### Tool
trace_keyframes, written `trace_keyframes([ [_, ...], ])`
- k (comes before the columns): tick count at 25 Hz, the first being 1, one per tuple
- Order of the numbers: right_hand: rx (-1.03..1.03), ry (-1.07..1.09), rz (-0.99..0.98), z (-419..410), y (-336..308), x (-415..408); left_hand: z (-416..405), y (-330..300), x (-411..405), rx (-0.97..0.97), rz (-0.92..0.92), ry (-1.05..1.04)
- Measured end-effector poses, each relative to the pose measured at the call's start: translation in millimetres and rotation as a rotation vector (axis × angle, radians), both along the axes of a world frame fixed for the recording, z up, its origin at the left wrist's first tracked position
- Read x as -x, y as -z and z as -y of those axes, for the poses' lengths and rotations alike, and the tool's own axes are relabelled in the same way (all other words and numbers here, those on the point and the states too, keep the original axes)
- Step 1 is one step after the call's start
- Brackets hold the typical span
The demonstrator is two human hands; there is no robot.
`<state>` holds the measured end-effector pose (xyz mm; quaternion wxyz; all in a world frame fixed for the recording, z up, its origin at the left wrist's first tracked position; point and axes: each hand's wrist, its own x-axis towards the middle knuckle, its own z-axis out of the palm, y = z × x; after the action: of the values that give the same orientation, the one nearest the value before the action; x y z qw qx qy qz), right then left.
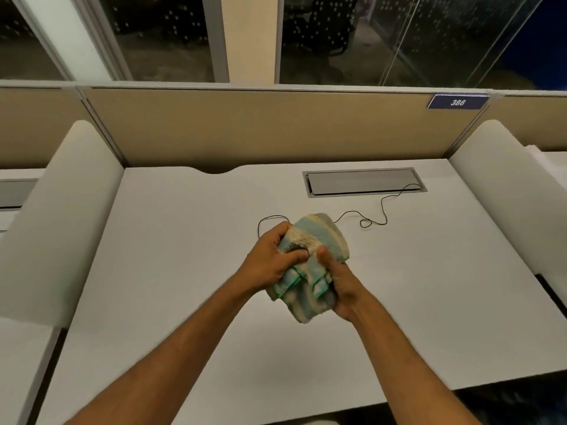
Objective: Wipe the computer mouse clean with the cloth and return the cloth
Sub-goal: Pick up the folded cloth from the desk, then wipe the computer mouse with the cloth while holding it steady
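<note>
At the far left a white side panel (61, 210) walls off the desk (184, 240), whose pale top runs bare toward the middle. There the left hand (270, 259) is curled shut, fingers wrapped around the near-left side of a bunched striped cloth (319, 240), held up above the desk. Just right of it the right hand (340, 280) clamps the cloth from the other side, thumb pressed into the folds, so the two hands sit together with the cloth squeezed between them.

The mouse itself cannot be seen; judging by the thin black cable (374, 216) that disappears behind the cloth, it is most likely wrapped inside the bundle, between both palms. A loop of the same cable shows just behind the left hand, and the rest snakes away to the right and back, into the grey cable hatch (362, 182) set in the desk. So the mouse's tail appears to point away from the person, and both hands look equally close to it. Which way the mouse's body lies inside the cloth cannot be told.

Farther right stands another white side panel (497, 194), and above it a small number plate (457, 102) on the beige partition (245, 127).
</note>
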<state>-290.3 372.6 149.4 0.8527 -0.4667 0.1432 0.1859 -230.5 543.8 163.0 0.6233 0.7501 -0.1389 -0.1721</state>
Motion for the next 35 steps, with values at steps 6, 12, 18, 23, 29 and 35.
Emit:
trace_keyframes([
  [6,0.326,0.214,0.01,-20.6,14.7,-31.4,-26.4,41.6,0.5,-0.091,-0.006,-0.096],
  [12,1.066,-0.043,0.32,-13.2,64.6,-64.2,-89.2,143.0,-12.9,-0.437,-0.011,-0.101],
  [18,1.588,-0.291,0.512,-30.8,149.8,-92.4,-103.9,227.3,-44.1,-0.637,0.083,0.13],
  [23,1.605,-0.244,0.414,-46.6,201.3,-116.5,-96.5,261.2,-58.4,-0.647,0.206,0.173],
  [29,1.667,-0.422,0.666,-55.9,217.0,-106.9,-92.2,275.3,-51.4,-0.664,0.291,0.089],
  [35,1.805,-0.462,0.916,-41.2,230.8,-62.4,-90.1,277.1,-51.7,-0.684,0.3,0.078],
])
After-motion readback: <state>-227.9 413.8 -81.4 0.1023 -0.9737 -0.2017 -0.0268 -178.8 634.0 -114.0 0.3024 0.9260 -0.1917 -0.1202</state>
